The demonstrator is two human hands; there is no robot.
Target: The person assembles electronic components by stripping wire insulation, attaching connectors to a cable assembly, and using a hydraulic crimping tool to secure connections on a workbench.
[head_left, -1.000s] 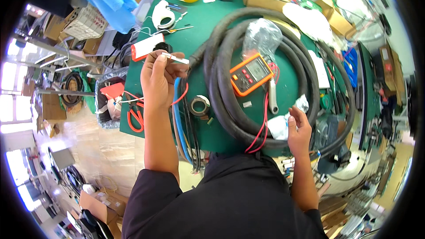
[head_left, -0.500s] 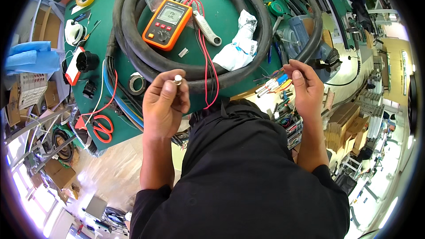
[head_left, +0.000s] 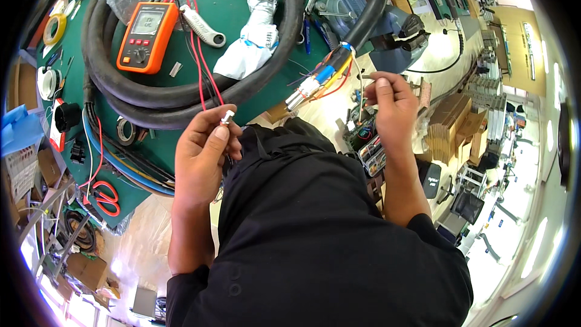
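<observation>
Between the thumb and fingers of my left hand [head_left: 204, 156] is a small silver metal pin connector [head_left: 227, 117], pointing up. My right hand [head_left: 394, 109] is closed in a pinch at the end of a thin wire [head_left: 362, 88], partly hidden by the fingertips. Left of that hand, a thick black cable [head_left: 367, 24] ends in a fan of coloured wires [head_left: 327, 74], several with white and silver tips. The rest of this cable lies coiled on the green bench.
An orange multimeter [head_left: 147, 37] with red and black leads stands inside the coil, beside a grey-handled tool [head_left: 203, 26] and a white packet [head_left: 249, 48]. Red-handled scissors [head_left: 108, 198] lie at the bench's left edge. A blue-grey vise [head_left: 357, 3] is at the right.
The view has swung right, so the bench sits further left. My right hand now pinches near the thin wire, and the cable end shows more fully. The left hand keeps its pin connector.
</observation>
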